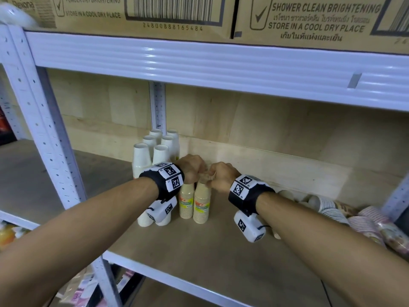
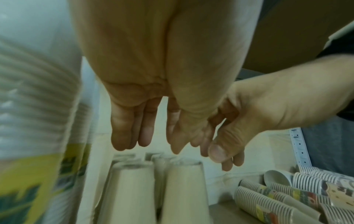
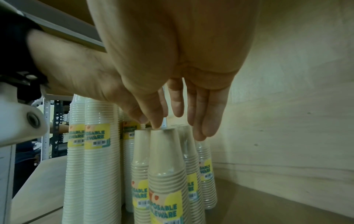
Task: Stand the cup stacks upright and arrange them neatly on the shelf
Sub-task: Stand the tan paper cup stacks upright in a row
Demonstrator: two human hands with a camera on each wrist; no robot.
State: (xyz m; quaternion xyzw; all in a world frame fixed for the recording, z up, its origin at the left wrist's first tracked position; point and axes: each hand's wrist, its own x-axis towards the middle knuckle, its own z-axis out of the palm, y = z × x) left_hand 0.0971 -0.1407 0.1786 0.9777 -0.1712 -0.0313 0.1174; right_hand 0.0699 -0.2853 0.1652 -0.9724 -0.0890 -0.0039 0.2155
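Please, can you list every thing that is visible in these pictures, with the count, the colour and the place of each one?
white cup stacks: at least six, white, upright at the shelf's back left, wrapped in plastic.
tan cup stacks: four counted from the right wrist view, beige with yellow labels, upright beside the white ones, under the hands.
patterned cup stacks: several, count unclear, striped and printed, lying on their sides at the right.
shelf: one, wooden board in a white metal frame.
cardboard boxes: two, brown with print, on the level above.
left hand: fingers straight, pointing down above the tan stacks' tops.
right hand: fingers straight, tips at the top of the front tan stack.
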